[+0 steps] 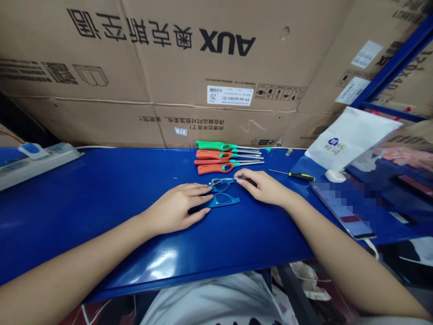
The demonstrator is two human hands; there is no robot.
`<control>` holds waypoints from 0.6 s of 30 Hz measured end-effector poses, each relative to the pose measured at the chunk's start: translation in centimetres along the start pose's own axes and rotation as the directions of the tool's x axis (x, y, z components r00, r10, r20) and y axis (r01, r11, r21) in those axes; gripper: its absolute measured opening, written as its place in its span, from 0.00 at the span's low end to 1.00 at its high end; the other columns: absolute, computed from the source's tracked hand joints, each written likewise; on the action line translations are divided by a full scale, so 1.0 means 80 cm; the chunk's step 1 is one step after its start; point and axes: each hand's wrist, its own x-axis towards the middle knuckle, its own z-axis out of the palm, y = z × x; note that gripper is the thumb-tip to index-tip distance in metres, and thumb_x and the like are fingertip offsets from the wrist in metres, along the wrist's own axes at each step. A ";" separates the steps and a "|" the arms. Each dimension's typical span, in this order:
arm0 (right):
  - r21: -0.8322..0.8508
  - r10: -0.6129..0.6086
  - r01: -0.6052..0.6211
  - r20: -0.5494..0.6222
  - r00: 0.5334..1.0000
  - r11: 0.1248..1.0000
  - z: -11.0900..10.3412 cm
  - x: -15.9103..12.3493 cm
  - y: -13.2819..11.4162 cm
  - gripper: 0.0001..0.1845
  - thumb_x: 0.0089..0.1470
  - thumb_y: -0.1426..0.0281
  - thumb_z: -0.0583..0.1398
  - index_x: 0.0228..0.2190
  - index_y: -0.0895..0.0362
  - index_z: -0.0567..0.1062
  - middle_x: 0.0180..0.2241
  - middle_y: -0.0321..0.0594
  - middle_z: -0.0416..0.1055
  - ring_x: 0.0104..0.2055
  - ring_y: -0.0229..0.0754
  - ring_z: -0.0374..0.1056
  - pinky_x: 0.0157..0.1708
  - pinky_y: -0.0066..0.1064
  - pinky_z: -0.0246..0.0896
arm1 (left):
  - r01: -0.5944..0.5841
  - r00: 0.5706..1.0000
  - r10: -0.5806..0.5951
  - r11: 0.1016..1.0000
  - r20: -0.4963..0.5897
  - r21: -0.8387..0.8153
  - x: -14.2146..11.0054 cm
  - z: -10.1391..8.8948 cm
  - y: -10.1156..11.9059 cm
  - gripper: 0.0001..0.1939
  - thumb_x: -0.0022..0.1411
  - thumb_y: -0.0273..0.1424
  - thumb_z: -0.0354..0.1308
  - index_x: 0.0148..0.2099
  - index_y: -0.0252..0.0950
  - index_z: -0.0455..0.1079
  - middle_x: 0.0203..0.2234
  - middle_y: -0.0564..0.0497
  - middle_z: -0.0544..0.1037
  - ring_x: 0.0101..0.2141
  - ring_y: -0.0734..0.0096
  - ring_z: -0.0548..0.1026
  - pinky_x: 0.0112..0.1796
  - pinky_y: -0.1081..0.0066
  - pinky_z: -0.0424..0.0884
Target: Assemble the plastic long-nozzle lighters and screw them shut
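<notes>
Two blue plastic casing halves of a long-necked lighter lie side by side on the blue table: an upper half point(223, 184) and a lower half point(228, 199). A thin pale wire point(219, 180) runs along the upper half. Over the left ends of both halves rests my left hand point(179, 205), fingers stretched out and lying flat, hiding those ends. My right hand point(260, 185) is closed at the upper half's right tip, thumb and forefinger pinching the wire's end. Just beyond, several assembled long-necked lighters, a green one point(213, 145) and orange-red ones point(211, 169), lie in a row.
A yellow-black screwdriver point(302, 177), a white earphone case point(335, 176) and a phone point(341, 212) lie to the right, near a white paper bag point(352, 137). A power strip point(50, 162) sits far left. Large cardboard point(162, 81) stands along the back.
</notes>
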 end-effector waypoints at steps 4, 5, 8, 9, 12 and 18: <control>0.029 0.019 -0.019 0.008 1.000 0.999 0.000 -0.001 0.004 0.11 0.68 0.62 0.54 0.41 0.56 0.70 0.30 0.36 0.73 0.29 0.37 0.66 0.33 0.28 0.59 | 0.012 0.996 -0.018 0.998 -0.090 -0.059 0.003 0.010 0.004 0.18 0.71 0.36 0.55 0.56 0.35 0.77 0.55 0.42 0.78 0.56 0.54 0.77 0.58 0.52 0.72; 0.035 0.010 -0.010 -0.002 1.000 0.999 -0.001 -0.002 0.003 0.11 0.68 0.62 0.54 0.40 0.56 0.70 0.30 0.36 0.72 0.29 0.37 0.65 0.33 0.28 0.59 | 0.013 0.992 -0.023 0.997 -0.121 -0.079 0.004 0.011 0.005 0.17 0.70 0.36 0.56 0.55 0.35 0.77 0.54 0.42 0.79 0.55 0.54 0.77 0.57 0.53 0.73; 0.054 -0.018 0.019 -0.026 1.000 0.998 -0.004 -0.004 -0.004 0.11 0.68 0.63 0.53 0.39 0.56 0.70 0.30 0.35 0.70 0.29 0.35 0.63 0.32 0.27 0.57 | 0.016 0.968 -0.056 0.986 -0.243 -0.164 0.006 0.012 0.009 0.13 0.69 0.34 0.59 0.51 0.36 0.78 0.47 0.45 0.83 0.49 0.59 0.80 0.52 0.59 0.75; 0.063 -0.025 0.026 -0.029 0.999 0.998 -0.004 -0.005 -0.007 0.11 0.69 0.62 0.53 0.39 0.56 0.70 0.29 0.34 0.70 0.29 0.35 0.63 0.32 0.26 0.57 | 0.025 0.954 -0.080 0.981 -0.287 -0.192 0.006 0.010 0.010 0.10 0.68 0.33 0.60 0.48 0.36 0.78 0.43 0.47 0.84 0.46 0.62 0.80 0.50 0.62 0.76; 0.082 -0.041 0.042 -0.013 0.999 0.996 -0.005 -0.006 -0.013 0.12 0.69 0.61 0.53 0.40 0.56 0.71 0.31 0.35 0.70 0.30 0.36 0.64 0.33 0.26 0.58 | 0.079 0.900 -0.173 0.967 -0.401 -0.240 0.006 0.005 0.014 0.04 0.66 0.31 0.63 0.39 0.36 0.74 0.33 0.51 0.81 0.36 0.69 0.78 0.40 0.69 0.74; 0.103 -0.095 0.095 0.001 0.995 0.990 0.001 -0.008 -0.020 0.11 0.68 0.63 0.55 0.39 0.56 0.72 0.30 0.36 0.72 0.30 0.35 0.65 0.32 0.26 0.60 | 0.063 0.828 -0.176 0.972 -0.532 -0.224 0.006 -0.006 0.027 0.09 0.63 0.27 0.66 0.35 0.36 0.67 0.30 0.54 0.74 0.32 0.73 0.73 0.36 0.72 0.70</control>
